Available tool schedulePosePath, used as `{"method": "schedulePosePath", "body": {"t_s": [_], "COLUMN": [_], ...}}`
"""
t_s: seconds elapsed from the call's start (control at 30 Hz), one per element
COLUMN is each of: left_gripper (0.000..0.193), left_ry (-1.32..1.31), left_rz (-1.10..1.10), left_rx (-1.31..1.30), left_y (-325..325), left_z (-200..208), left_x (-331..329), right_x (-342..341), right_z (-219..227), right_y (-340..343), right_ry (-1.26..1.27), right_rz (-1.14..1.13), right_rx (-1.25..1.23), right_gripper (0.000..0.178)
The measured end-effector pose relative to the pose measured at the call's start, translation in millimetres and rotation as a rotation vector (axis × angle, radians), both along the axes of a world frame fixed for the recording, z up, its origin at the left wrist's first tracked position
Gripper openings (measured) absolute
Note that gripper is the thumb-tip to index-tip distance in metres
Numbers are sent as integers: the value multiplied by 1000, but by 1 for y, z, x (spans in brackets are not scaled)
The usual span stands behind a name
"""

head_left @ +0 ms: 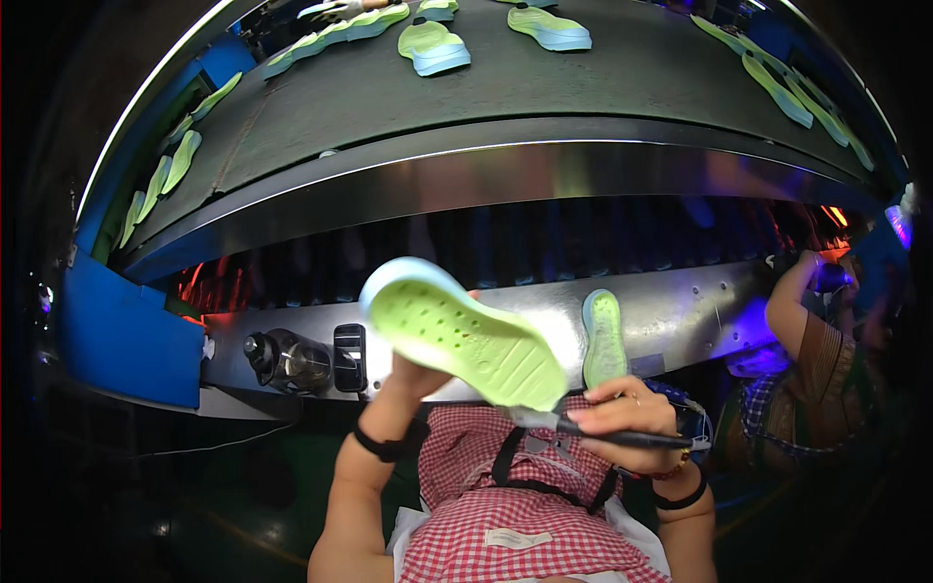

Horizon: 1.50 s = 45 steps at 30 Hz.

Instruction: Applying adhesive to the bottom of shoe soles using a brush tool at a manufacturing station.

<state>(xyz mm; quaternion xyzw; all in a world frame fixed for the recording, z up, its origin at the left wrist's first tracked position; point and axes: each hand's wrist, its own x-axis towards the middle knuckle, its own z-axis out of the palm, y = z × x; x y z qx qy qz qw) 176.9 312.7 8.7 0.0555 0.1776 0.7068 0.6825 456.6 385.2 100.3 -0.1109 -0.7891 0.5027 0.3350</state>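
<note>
My left hand (413, 374) holds up a light green shoe sole (462, 335), tread side toward me, tilted from upper left to lower right. My right hand (627, 408) grips a thin dark brush or pen-like tool (593, 432), lying roughly level, with its tip under the sole's lower right end. A second green sole (604, 335) stands upright against the metal ledge (700, 311) just behind my right hand. Both wrists wear dark bands.
A conveyor belt (505, 87) above carries several pale green and blue soles (432, 47). A dark knob (264, 355) and a switch (349, 357) sit on the metal panel at left. Another person's arm (802, 321) reaches up at right. A blue panel (126, 340) stands at left.
</note>
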Motion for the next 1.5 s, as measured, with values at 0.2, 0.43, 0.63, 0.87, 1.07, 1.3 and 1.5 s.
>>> {"method": "schedulePosePath", "body": {"t_s": [0.2,0.43,0.63,0.87,1.07,1.3,1.5], "left_gripper": [97,90,89,91,84,85,84], "left_ry": [118,102,61,6,85,57,73], "left_rz": [-158,199,211,141,307,255,115], "left_rx": [51,-138,-50,236,-25,143,331], "left_y": [18,23,18,27,20,22,28], "left_z": [-8,-11,5,11,35,45,46], "left_x": [52,71,57,69,66,58,51], "right_x": [-32,-52,-18,-42,-25,-9,-12], "right_z": [-55,-42,-17,-9,-15,-32,-35], "right_y": [8,5,-4,-7,8,15,10], "right_ry": [-137,-38,-151,-22,-90,33,-34], "right_rz": [-150,-138,69,45,-93,9,210], "right_rx": [-376,331,262,211,113,-314,-377], "right_gripper": [19,18,19,22,23,23,21]}}
